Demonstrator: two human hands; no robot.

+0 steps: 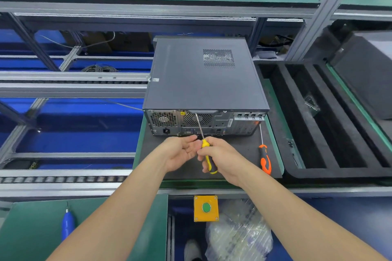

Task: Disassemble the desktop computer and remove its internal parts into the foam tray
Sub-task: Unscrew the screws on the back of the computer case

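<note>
Two bare hands are meeting just in front of the desktop computer [201,78], and both are ours. Our right hand [220,154] is curling its fingers round the yellow-and-black screwdriver [209,159], gripping the handle while the thin shaft is slanting up and away toward the case's rear panel. The tip is showing against the fan grille, just under the lip of the top cover; we cannot tell whether it is touching. Our left hand [180,152] is lying palm up beside the right, fingers loose and spread, holding nothing. Its fingertips are reaching close to the yellow collar of the tool, though contact is unclear.

The computer is sitting directly beyond both hands on a dark mat [239,154], flat, cover on, ports and vents facing us. Just right of our right hand an orange-and-black screwdriver [265,159] is lying on that mat, untouched. Further right again — well apart from both hands — the black foam tray [273,118] is lying with its long slots, one of them holding a small clear plastic piece [311,105].

Nearer to us than the hands, between our forearms, a yellow box with a green push button [206,208] is sitting at the bench edge. Left of our left forearm, a blue tool handle [67,224] is resting on a green surface.
</note>
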